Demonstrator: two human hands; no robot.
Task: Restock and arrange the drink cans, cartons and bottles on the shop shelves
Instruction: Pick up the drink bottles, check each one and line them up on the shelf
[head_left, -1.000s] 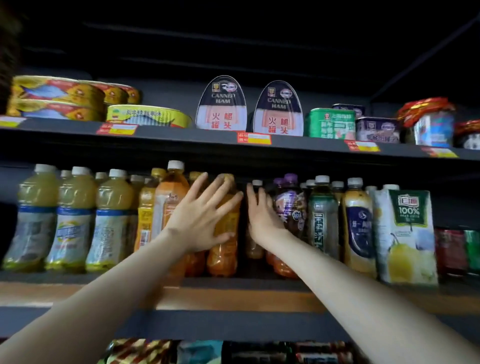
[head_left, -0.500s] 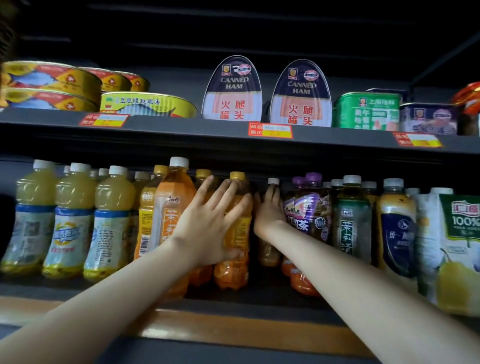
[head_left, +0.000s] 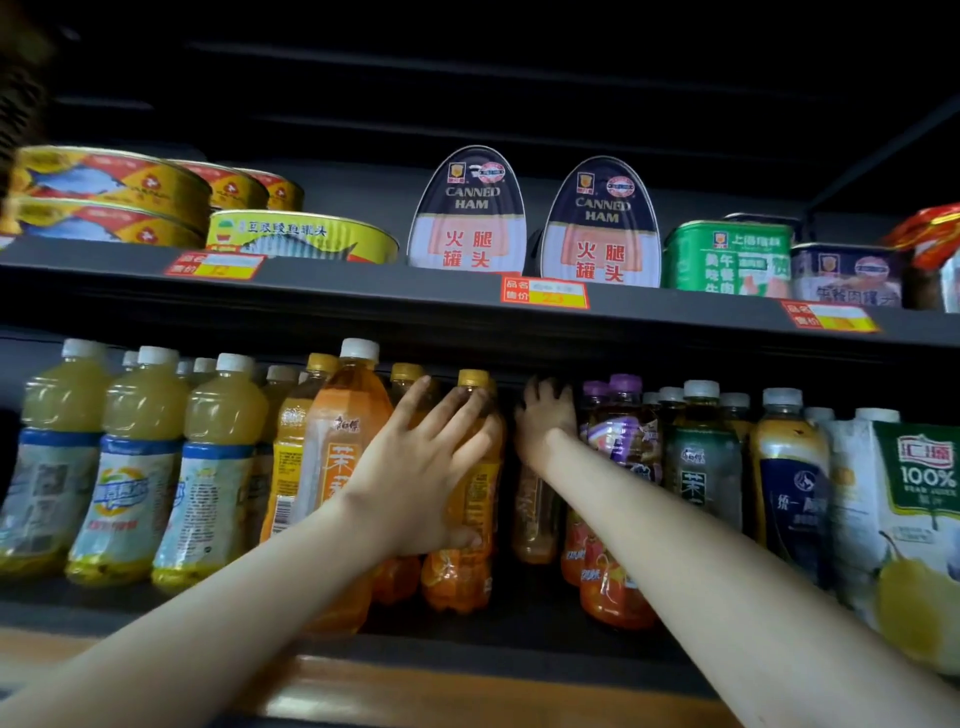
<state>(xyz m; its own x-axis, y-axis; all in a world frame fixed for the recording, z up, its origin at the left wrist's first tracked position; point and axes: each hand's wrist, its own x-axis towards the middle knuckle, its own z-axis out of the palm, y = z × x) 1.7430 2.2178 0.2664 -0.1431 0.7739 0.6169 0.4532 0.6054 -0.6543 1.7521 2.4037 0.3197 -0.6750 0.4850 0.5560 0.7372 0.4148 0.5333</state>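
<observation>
Where both bare arms reach: a dim shop shelf packed with upright drink bottles.
Left hand: wide, fingers spread and straight, palm flat against the front of an orange bottle with a yellow cap.
Right hand: deeper in the shelf, just right of the left hand and apart from it; fingers bend over the top of a small amber bottle in shadow; I cannot tell whether it grips.
Just left of the left hand: a tall orange tea bottle with a white cap, touching the wrist.
Further left: a row of yellow juice bottles with white caps.
Just right of the right hand: purple-capped bottles, then a dark green tea bottle.
Far right: a white and green pear juice carton.
Above both hands: an upper shelf with two canned ham tins standing on edge, flat fish tins stacked to the left, a green tin to the right, and a red and yellow price tag on its front edge.
</observation>
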